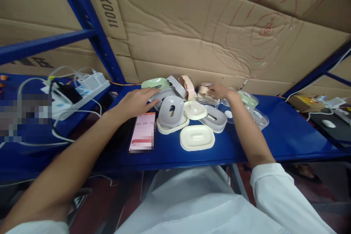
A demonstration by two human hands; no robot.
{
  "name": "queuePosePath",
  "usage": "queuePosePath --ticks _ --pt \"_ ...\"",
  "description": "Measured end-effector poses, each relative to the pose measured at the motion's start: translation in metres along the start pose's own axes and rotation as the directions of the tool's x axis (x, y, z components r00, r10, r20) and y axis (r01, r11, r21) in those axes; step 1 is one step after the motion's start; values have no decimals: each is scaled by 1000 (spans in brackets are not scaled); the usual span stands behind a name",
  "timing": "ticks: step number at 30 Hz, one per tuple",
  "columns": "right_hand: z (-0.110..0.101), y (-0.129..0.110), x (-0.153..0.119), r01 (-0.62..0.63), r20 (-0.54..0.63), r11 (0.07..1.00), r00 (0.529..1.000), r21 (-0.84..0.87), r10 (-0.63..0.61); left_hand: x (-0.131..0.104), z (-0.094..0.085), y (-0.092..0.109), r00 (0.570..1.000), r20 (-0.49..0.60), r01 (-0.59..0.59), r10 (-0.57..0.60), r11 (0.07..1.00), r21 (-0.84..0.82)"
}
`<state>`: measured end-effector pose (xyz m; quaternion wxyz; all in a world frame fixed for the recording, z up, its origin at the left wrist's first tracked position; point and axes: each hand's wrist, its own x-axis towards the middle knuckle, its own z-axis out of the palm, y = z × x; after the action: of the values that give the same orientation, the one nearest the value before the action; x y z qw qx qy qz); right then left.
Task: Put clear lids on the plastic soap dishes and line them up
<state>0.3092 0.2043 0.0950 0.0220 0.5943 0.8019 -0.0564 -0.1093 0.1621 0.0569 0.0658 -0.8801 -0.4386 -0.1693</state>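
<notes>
If sweeping fast with the left hand [141, 101], open and loose beside the back gray dish [168, 93] near the desk [290, 128]'s back edge, could bump the tilted gray tray [171, 111] and make it slide toward the phone [143, 131]. With the right hand [218, 91] on the peach dish [204, 91] at the back edge, cannot tell if pinching or just touching; might drag the clear dish [207, 101] along too, because of lying so close, and mess up the pile.

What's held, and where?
Can't tell: right hand at the top of a peach dish, left hand at the edge of a gray dish; no clear grip shows.
</notes>
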Motion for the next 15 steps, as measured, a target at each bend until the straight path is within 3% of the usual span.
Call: queuePosePath --ticks 5,9,11,15 --pt "-14 0 -10 150 -87 981 986 119 -141 0 -1 2 1000 20 13 -14 999 33" --pt "-17 -5 -11 316 -202 880 945 355 -258 1 0 1 1000 19 11 -11 999 42" --pt "-17 -5 -11 306 -207 866 948 396 -241 1 2 -1 1000 17 1 -2 999 40" --pt "-26 5 -16 225 -222 919 962 324 -157 1 4 -5 1000 12 -12 12 1000 28"
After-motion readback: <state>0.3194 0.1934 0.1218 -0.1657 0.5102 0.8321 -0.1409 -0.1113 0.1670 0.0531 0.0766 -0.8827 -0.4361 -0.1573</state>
